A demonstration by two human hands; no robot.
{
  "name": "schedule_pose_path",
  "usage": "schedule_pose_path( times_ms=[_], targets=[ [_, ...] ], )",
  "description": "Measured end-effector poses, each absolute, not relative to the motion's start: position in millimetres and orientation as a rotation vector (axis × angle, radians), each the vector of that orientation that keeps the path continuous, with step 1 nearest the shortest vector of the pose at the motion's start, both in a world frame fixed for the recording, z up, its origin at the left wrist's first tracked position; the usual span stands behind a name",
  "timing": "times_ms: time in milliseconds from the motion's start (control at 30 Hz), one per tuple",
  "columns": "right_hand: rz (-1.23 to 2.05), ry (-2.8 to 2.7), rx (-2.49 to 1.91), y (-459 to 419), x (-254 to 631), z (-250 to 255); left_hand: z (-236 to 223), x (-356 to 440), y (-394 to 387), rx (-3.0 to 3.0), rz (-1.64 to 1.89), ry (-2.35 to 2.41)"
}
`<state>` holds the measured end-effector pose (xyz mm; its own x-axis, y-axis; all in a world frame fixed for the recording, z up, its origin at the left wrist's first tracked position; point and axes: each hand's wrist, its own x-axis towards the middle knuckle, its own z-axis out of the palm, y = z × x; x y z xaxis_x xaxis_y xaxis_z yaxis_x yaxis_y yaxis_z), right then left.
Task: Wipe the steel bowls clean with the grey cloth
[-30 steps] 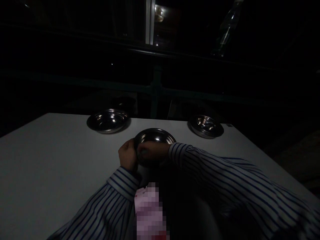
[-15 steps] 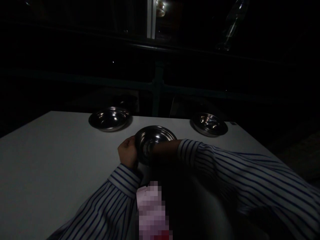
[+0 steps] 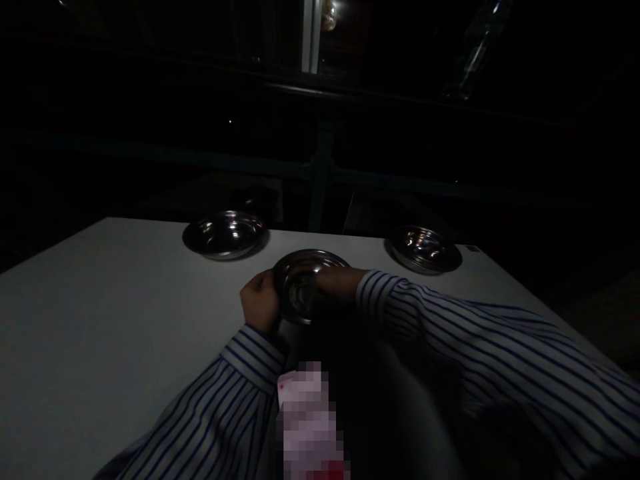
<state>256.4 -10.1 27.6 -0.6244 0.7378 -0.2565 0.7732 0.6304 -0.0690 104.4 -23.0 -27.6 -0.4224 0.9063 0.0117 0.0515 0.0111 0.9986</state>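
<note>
A shiny round metal bowl (image 3: 295, 287) is tilted toward me above the near-middle of the table. My left hand (image 3: 261, 301) is closed on its left rim, fingers curled with the thumb side up. Reaching in from the right, my right hand (image 3: 336, 283) is over the bowl's right inner side. It looks closed, but deep shadow hides its fingertips and whatever they hold. Both arms wear striped sleeves.
Two more metal bowls stand on the white table (image 3: 125, 313), one at back left (image 3: 225, 235) and one at back right (image 3: 425, 249). A pale pink, pixelated item (image 3: 305, 420) hangs at my front. Behind the table, dark bars (image 3: 323, 167) are faintly visible.
My right hand has moved up and to the right inside the bowl, uncovering more of its bottom. My left hand keeps its hold on the rim. The view has shifted slightly.
</note>
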Motion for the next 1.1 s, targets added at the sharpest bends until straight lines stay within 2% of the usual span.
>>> schedule_pose_path(
  times_ms=[133, 267, 467, 767, 900, 1100],
  targets=[
    [-0.444, 2.681, 1.022, -20.0, 230.1, 28.5, -29.0, 103.4, -23.3, 1.032, 1.499, 1.579],
    [-0.347, 2.756, 1.247, -8.8, 213.7, 22.0, -29.1, 100.3, -23.7, 1.073, 1.466, 1.555],
    [-0.194, 2.688, 1.560, -1.3, 247.1, 14.8, -28.6, 98.1, -22.4, 1.091, 1.443, 1.546],
    [-0.536, 2.887, 1.524, -25.1, 211.9, 9.7, -27.4, 98.9, -24.2, 1.077, 1.492, 1.566],
    [-0.553, 2.917, 1.821, -19.1, 199.2, 10.9, -27.1, 99.6, -25.8, 1.127, 1.453, 1.534],
    [-0.479, 2.707, 2.239, 5.9, 224.5, 20.8, -27.7, 104.0, -29.0, 1.168, 1.457, 1.531]
  ],
)
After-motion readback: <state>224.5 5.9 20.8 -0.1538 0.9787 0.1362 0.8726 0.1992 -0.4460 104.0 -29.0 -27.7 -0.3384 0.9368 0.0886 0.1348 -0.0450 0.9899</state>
